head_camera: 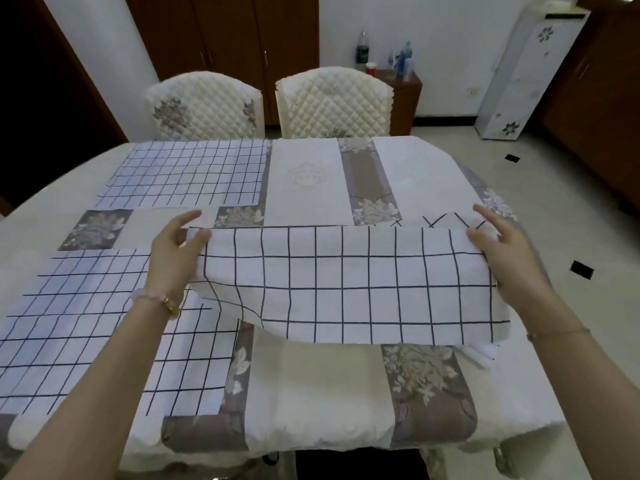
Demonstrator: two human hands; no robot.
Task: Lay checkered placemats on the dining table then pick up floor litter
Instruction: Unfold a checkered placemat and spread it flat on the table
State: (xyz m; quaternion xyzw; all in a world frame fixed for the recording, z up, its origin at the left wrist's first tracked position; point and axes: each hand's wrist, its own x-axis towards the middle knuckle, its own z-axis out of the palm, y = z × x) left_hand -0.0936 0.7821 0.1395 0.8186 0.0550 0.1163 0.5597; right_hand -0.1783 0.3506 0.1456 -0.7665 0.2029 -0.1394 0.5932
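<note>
With the far-left placemat (187,173) and near-left placemat (104,334) lying flat on the dining table (311,393), the left hand (173,251) and right hand (502,251), well apart, grip the ends of a third placemat (346,285) over the near right; the litter pickup looks not yet begun.

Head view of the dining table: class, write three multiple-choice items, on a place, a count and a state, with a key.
1. The held placemat is over the table's: A right half; B left half; C far left corner.
2. Placemats lying flat: A one; B two; C four.
3. The left hand is: A idle; B gripping the held placemat; C flat on the table.
Key: A, it hangs right of the laid ones; B, far placemat and near placemat, both left; B, thumb and fingers pinch its edge.
</note>
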